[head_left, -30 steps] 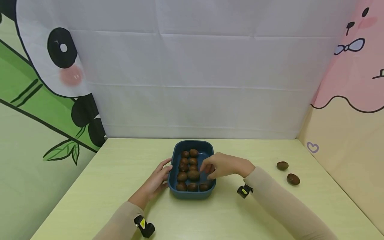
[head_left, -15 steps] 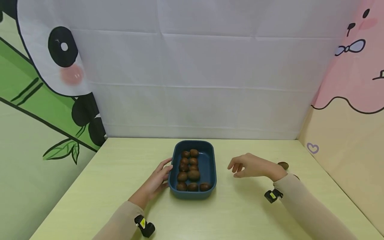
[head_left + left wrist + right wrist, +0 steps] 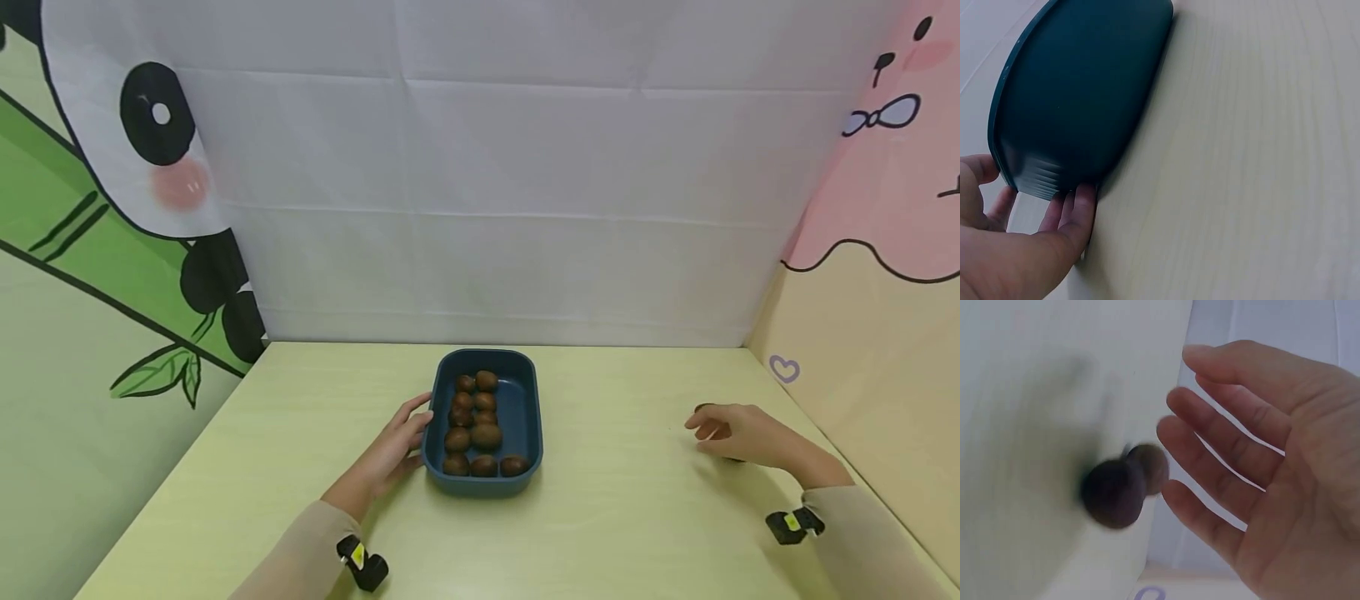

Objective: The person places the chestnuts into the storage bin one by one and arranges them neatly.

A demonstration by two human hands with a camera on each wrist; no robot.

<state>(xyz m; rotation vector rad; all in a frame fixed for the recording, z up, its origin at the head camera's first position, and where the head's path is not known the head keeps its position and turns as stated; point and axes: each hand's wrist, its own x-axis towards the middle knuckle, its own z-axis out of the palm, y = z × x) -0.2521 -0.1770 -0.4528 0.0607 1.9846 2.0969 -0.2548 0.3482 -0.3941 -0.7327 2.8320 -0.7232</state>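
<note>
A dark blue rectangular tray (image 3: 483, 486) stands on the table, holding several brown egg-shaped fruit-like things (image 3: 486, 437) along its left side and front. My left hand (image 3: 392, 454) rests its fingertips against the tray's left side; the left wrist view has them on the outer wall (image 3: 1066, 106). Far over on the right, my right hand (image 3: 757, 437) hovers above two more brown fruit-like things and mostly hides them. In the right wrist view one of them (image 3: 1113, 492) overlaps the other (image 3: 1152, 470), just beyond loosely bent fingers that hold nothing.
The pale wood-grain table (image 3: 600, 533) ends at a white cloth backdrop (image 3: 510, 167). Patterned side panels stand left and right; the right panel (image 3: 862, 367) is close to my right forearm. A small black camera sits on each wrist.
My right hand has left the tray and travelled right to the two loose brown fruit-like things. My left hand has stayed at the tray, and the tray's contents look the same.
</note>
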